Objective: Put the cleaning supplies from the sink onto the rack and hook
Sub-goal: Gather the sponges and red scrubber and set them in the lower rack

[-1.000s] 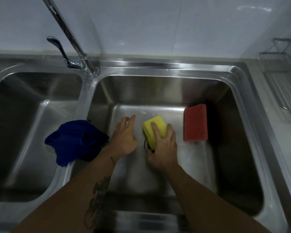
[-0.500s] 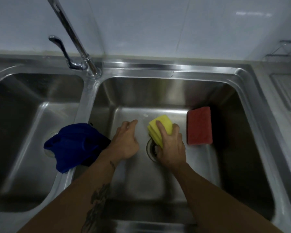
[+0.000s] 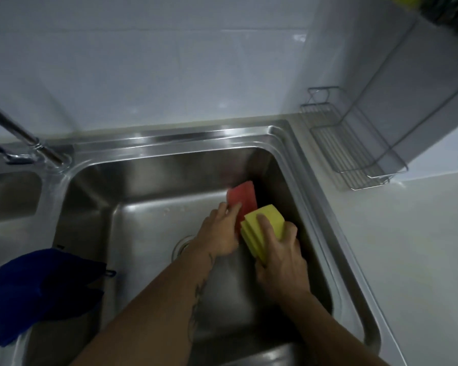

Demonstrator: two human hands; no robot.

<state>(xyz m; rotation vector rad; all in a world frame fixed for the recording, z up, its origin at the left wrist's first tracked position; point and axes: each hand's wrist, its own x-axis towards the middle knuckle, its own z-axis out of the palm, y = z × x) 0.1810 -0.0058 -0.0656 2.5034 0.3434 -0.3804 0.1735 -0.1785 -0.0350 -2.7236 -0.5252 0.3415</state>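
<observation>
My right hand grips a yellow sponge and holds it raised over the right side of the steel sink basin. Just left of it, my left hand has its fingers over the left edge of a red sponge, which sits against the basin's far right wall. The yellow sponge hides the red sponge's lower part. A blue cloth is draped over the divider between the two basins at the lower left. A wire rack stands on the counter in the right corner, with nothing in it.
The faucet rises at the far left behind the divider. The drain shows beside my left wrist. A pale counter runs to the right of the sink. White tiled walls close off the back and right.
My right hand has lifted the yellow sponge and carried it right. My left hand has moved right from the drain onto the red sponge. The view has swung right, showing the rack.
</observation>
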